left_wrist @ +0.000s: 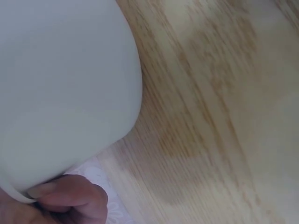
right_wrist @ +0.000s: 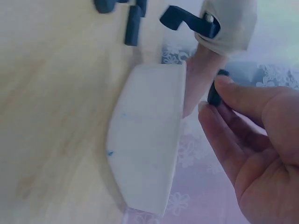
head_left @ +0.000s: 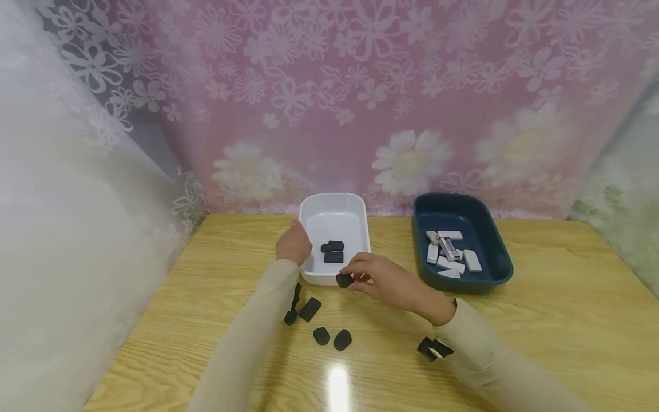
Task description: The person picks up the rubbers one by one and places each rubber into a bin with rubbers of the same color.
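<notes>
The right hand (head_left: 387, 280) pinches a black eraser (head_left: 344, 280) at the near rim of the white tray (head_left: 355, 213). The left hand (head_left: 293, 243) grips the tray's left edge; only the left wrist view shows its fingers (left_wrist: 70, 198) curled on the rim. Right of it, the blue tray (head_left: 494, 234) holds white erasers (head_left: 449, 252).
</notes>
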Available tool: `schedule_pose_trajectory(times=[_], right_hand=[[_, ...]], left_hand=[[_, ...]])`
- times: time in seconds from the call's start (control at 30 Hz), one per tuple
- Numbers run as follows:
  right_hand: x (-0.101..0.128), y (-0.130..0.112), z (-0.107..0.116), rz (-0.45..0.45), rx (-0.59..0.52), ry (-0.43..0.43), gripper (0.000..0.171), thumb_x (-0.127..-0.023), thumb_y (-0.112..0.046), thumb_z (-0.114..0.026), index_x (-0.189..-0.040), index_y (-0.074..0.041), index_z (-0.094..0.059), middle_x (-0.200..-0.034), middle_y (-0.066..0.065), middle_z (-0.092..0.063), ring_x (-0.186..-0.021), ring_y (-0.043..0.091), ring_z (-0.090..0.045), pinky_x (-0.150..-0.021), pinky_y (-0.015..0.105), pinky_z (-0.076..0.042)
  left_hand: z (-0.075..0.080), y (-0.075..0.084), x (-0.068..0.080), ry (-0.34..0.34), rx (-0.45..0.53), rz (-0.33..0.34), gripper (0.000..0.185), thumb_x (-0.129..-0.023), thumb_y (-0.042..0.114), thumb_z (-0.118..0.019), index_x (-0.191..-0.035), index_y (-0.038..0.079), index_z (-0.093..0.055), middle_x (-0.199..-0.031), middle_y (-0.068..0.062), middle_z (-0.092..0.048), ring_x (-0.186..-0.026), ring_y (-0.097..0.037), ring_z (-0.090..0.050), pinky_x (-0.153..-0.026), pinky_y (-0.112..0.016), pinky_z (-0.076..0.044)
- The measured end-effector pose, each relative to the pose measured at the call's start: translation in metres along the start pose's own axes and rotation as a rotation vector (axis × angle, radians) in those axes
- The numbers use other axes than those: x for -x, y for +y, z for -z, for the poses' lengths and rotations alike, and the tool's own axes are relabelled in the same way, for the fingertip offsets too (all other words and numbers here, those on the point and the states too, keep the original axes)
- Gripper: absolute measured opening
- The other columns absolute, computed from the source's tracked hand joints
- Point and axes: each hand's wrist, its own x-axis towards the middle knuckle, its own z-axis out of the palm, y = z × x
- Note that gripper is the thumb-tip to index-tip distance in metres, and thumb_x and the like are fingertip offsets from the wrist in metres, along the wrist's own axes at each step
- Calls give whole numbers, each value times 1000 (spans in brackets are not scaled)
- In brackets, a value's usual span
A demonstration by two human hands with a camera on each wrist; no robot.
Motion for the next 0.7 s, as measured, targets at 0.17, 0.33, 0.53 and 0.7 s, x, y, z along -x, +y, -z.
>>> schedule_pose_trajectory(times=[0.17,0.33,0.53,0.7], right_hand=[[-26,7,5,-90,-46,59,28,-88,-10,-69,-115,-2,-65,-102,4,-61,-88,15,-62,-74,28,-51],[-61,22,-2,-208,-49,37,28,-88,-11,-70,-114,-1,-66,-104,8,-64,-91,19,-63,-80,33,-50],[-88,39,-21,-287,-91,2,21,-85,-9,-73,-104,-3,-69,-97,6,-69,-88,16,-63,-82,34,-49],[-98,48,-33,-314,-62,-5,17,-82,-9,-75,-96,-4,-69,-89,4,-68,-82,15,-62,-79,33,-48]], left_hand=[[1,-1,0,-3,14,1,49,-93,16,-61,-130,-5,-37,-92,-18,-64,-81,-31,-65,-67,-41,-53],[4,0,1,17,12,11,47,-92,16,-63,-126,-4,-39,-98,-20,-64,-87,-33,-65,-72,-43,-53],[5,1,1,24,14,19,42,-90,14,-63,-123,-2,-42,-101,-19,-65,-90,-32,-65,-74,-44,-52],[3,1,2,28,3,21,44,-90,16,-64,-124,-2,-42,-100,-18,-65,-89,-31,-65,-73,-43,-52]])
